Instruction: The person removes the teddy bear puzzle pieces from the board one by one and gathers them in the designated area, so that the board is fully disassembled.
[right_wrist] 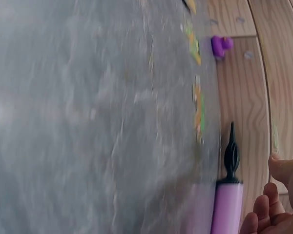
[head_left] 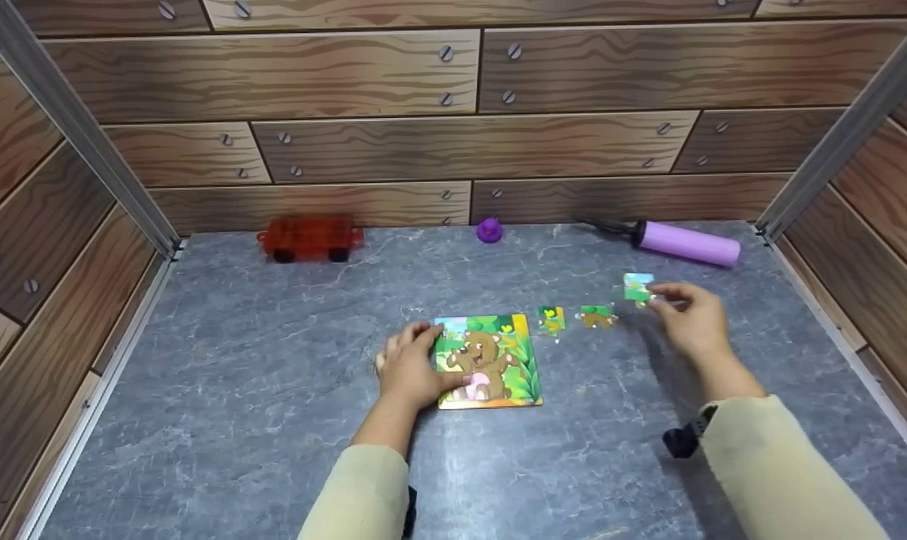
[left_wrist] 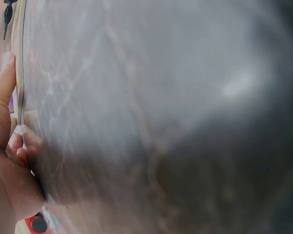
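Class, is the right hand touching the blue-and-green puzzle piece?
Touching. The head view shows the right hand pinching the blue-and-green piece by its edge.

Wears pale cream-yellow on both arms: a left sleeve (head_left: 359, 491) and a matching right sleeve (head_left: 779, 465), plain, matte and long, each ending in a neat edge near the wrist. Leaves bare the left hand (head_left: 410, 369) and the right hand (head_left: 695, 319), along with a stretch of forearm above each sleeve's end. Bears a small, blocky black device (head_left: 682, 441) at the right cuff, joined to a dark, strap-like piece (head_left: 707, 420); shows only a sliver of a black fitting (head_left: 410, 510) beside the left cuff.
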`<state>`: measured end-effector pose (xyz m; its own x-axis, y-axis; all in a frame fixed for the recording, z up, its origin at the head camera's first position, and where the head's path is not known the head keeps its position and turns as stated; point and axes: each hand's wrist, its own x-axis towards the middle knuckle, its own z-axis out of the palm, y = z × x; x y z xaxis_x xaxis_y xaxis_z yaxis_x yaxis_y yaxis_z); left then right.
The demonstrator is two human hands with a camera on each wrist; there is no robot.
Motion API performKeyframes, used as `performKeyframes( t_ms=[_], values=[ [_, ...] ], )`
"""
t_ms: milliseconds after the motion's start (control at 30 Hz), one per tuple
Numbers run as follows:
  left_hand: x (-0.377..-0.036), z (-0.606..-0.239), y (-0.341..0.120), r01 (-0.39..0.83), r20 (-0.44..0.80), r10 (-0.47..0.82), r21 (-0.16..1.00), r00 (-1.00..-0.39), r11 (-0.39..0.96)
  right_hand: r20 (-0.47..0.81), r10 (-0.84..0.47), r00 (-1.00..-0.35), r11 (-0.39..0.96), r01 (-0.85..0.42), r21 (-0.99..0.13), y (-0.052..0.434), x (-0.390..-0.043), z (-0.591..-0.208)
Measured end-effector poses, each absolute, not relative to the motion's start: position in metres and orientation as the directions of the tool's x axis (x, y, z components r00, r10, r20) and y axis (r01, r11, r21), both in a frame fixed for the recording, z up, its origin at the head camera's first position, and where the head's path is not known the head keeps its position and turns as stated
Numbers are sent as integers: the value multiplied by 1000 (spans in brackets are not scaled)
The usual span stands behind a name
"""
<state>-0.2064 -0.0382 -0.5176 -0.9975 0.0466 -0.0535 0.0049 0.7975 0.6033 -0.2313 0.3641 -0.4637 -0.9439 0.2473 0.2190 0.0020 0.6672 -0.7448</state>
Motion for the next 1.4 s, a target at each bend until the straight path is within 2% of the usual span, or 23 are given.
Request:
performKeyframes(
  t_ms=[467, 1100, 1400],
  values=[
    [-206, -515, -38, 26, -35, 59, 605, -998, 796, 84, 302, -950, 650, 140, -747, 392, -228, -490],
    [-207, -513, -36, 34, -58, 77, 538, -995, 842, -67, 294, -954, 635, 247, -732, 393, -236, -504],
    [-204, -517, -38, 41, -42, 79, 575, -996, 817, -28, 262, -965, 691, 208, -692, 391, -238, -505]
  ],
)
